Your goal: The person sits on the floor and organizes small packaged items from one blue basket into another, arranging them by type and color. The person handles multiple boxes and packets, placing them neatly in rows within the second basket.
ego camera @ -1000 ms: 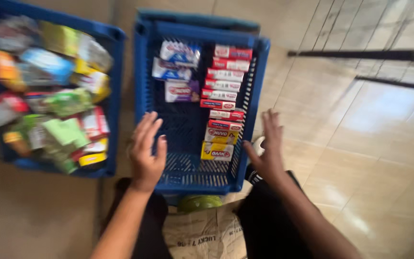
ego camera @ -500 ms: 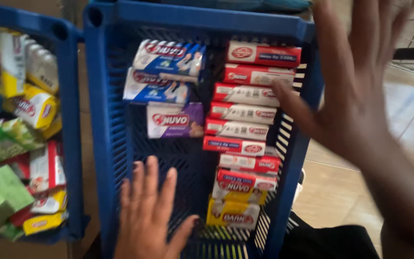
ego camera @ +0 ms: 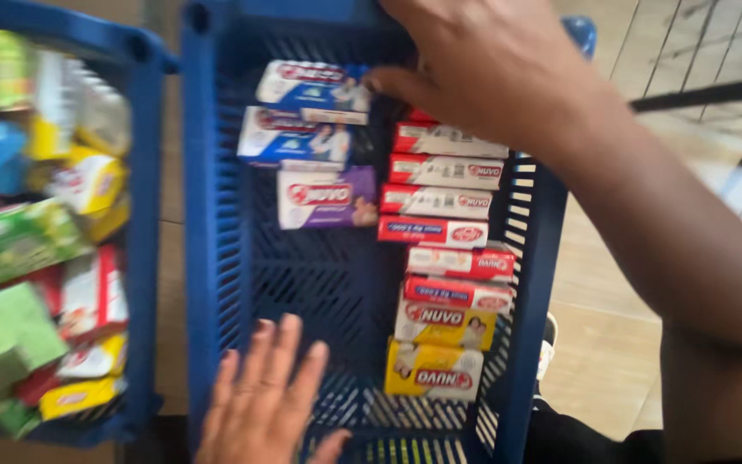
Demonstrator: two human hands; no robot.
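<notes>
A blue slotted plastic crate [ego camera: 216,258] stands in front of me with small soap boxes in it. A column of red-and-white boxes [ego camera: 444,202] runs down its right side, ending in two yellow boxes [ego camera: 435,369]. At the upper left lie two blue-and-white boxes [ego camera: 298,116] and a purple one [ego camera: 328,198]. My right hand [ego camera: 483,60] reaches over the far end of the crate, fingers curled down on the topmost boxes; what it grips is hidden. My left hand [ego camera: 264,404] lies flat, fingers spread, on the bare crate floor at the near end.
A second blue crate [ego camera: 143,258] stands at the left, heaped with mixed green, yellow, red and blue soap packs [ego camera: 36,258]. Tan floor tiles [ego camera: 603,344] show at the right, with a dark metal bar [ego camera: 714,90] across the upper right.
My right hand has swung from the crate's right side, spread in the air, up to the far end and come down on the top boxes. The view has moved closer. My left hand stays.
</notes>
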